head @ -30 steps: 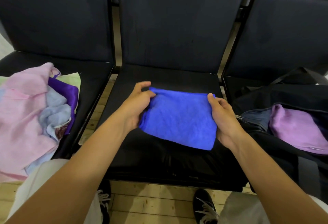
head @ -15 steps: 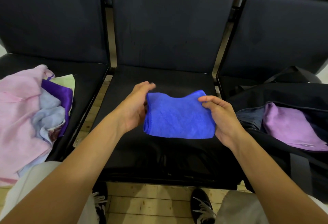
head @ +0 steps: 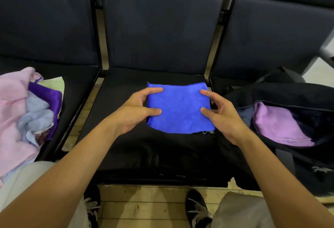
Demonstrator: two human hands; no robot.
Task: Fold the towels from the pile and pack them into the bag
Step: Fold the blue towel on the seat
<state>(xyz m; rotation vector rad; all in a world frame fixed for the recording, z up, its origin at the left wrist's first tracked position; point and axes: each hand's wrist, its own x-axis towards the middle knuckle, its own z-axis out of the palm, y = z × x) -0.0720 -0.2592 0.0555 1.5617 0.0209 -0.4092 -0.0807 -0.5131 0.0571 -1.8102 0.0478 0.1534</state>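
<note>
While 2 hands touch blue towel | no readable writing

Folded blue towel on middle seat, left hand and right hand touching its sides
</note>
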